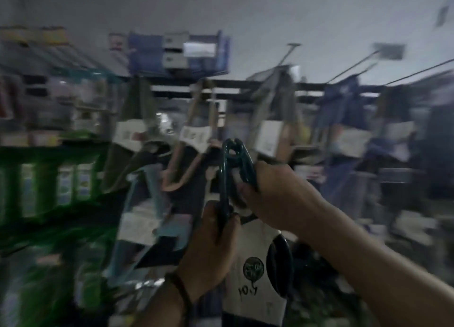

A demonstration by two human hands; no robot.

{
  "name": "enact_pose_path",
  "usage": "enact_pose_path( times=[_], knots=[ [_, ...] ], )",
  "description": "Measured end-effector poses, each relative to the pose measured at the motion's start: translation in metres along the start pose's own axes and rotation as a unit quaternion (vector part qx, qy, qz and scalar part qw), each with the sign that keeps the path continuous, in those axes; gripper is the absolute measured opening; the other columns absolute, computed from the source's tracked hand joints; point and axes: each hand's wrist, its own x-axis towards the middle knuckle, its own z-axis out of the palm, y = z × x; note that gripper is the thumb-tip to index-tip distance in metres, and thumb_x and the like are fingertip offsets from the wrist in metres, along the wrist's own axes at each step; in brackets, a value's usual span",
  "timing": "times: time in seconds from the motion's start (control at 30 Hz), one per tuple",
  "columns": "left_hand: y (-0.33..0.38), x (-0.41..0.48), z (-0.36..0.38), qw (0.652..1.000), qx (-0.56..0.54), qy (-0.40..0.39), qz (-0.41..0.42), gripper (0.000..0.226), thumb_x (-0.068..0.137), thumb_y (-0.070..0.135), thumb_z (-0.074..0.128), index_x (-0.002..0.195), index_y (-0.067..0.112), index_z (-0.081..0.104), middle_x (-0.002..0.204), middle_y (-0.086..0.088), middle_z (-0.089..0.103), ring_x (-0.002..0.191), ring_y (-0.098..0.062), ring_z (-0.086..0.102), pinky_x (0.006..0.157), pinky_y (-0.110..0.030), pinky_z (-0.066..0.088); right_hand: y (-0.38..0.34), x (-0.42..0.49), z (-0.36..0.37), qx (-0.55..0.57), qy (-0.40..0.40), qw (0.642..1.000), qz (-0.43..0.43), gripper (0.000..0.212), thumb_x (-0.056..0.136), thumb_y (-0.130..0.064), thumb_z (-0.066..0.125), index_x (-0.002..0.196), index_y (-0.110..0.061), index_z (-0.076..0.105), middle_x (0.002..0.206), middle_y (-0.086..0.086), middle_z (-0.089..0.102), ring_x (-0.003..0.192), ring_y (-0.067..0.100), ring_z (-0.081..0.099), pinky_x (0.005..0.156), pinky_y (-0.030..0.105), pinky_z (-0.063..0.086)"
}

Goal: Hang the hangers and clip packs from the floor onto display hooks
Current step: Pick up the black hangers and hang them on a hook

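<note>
Two bare forearms reach into the blurred head view, neither covered by a sleeve as far as the frame shows. The left hand (211, 238) has a thin dark cord bracelet (181, 290) around the wrist, looped in what looks like more than one strand, though the blur hides any beads or knots. The right hand (272, 191) and its wrist show nothing worn. No rings can be made out on the fingers (245, 191).

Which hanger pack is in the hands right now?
The dark teal pack, gripped by the left hand and right hand; the pink and light-blue packs hang untouched.
</note>
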Motion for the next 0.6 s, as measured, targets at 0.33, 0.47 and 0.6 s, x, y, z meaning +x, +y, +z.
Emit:
enact_pose_path(
  times=[0.33,0.47,0.6],
  knots=[
    [0.124,0.072,0.251,0.985,-0.093,-0.090,0.117,0.039,0.110,0.028,0.047,0.149,0.026,0.041,0.109,0.006,0.067,0.097,-0.002,0.066,0.076,-0.029,0.053,0.229,-0.038,-0.127,-0.181,0.071,0.976,0.101,0.023,0.096,-0.021,0.064,0.115,-0.011,0.056,0.098,0.010,0.066,0.084,0.032,0.072,0.062,0.037,0.056],
    [0.140,0.110,0.305,0.980,-0.046,-0.107,0.165,0.027,0.109,0.047,0.043,0.134,0.036,0.049,0.080,0.005,0.061,0.061,-0.017,0.055,0.060,-0.035,0.049,0.291,-0.030,-0.155,-0.216,0.069,0.965,0.129,0.009,0.097,-0.016,0.059,0.105,-0.012,0.057,0.089,0.008,0.064,0.085,0.034,0.072,0.062,0.033,0.048],
    [0.155,0.152,0.334,0.970,0.009,-0.164,0.181,0.023,0.106,0.049,0.050,0.126,0.056,0.040,0.093,0.021,0.059,0.077,0.011,0.060,0.069,-0.010,0.048,0.351,-0.013,-0.172,-0.211,0.084,0.958,0.173,0.010,0.095,-0.019,0.065,0.089,-0.014,0.058,0.080,0.001,0.066,0.074,0.028,0.073,0.061,0.035,0.060]
  ],
)
